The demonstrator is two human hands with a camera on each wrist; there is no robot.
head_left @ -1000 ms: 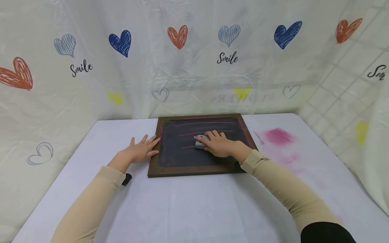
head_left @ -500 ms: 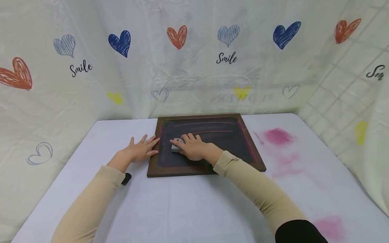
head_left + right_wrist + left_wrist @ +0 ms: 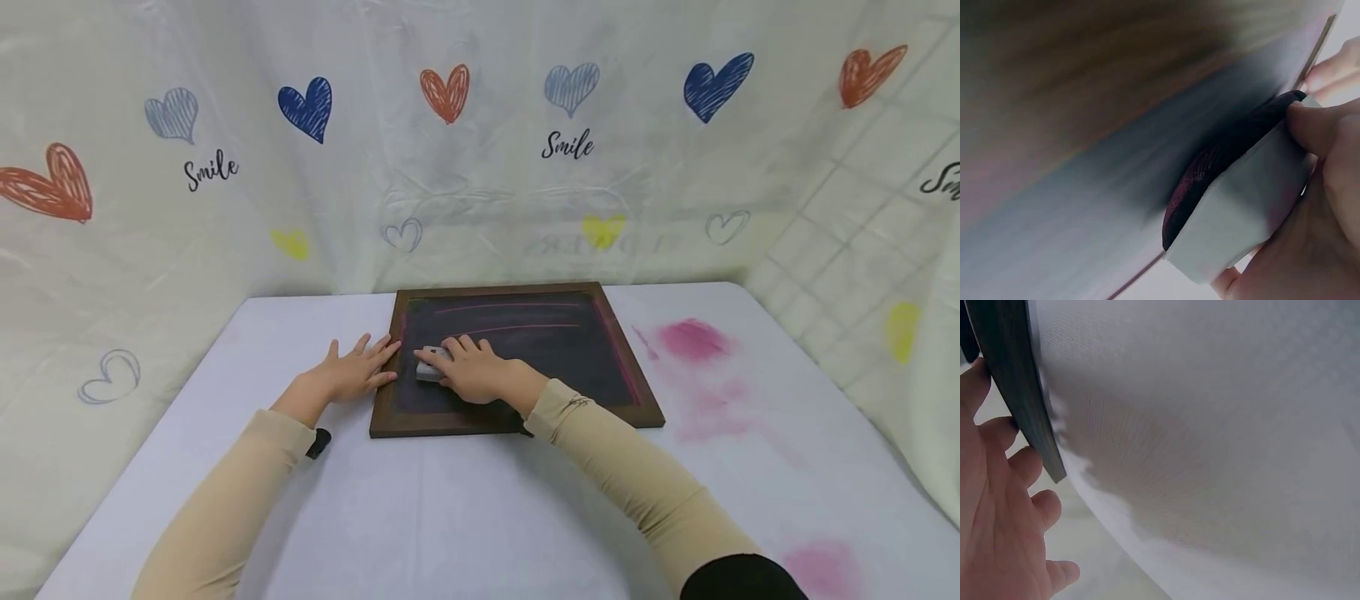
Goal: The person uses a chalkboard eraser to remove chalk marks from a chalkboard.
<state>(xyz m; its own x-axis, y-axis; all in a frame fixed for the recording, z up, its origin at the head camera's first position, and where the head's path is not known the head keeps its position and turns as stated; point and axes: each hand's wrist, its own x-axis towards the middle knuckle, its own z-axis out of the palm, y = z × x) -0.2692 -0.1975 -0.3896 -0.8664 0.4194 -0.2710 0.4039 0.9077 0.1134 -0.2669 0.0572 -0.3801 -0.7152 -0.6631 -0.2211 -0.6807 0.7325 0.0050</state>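
Observation:
A wooden-framed chalkboard lies flat on the white table, with two pink chalk lines near its far edge. My right hand grips a grey eraser and presses it on the board's left part. In the right wrist view the eraser shows a dark pink-stained felt face against the board, my thumb on its side. My left hand lies flat on the table, its straight fingers touching the board's left frame. The left wrist view shows those fingers beside the frame's dark edge.
Pink chalk smears mark the table right of the board and near the front right. A small black object sits by my left sleeve. A heart-printed curtain hangs round the table's back and sides.
My right hand has slid the eraser leftward across the board, from its middle to near the left frame. The third pink line is wiped away. The left hand stayed put.

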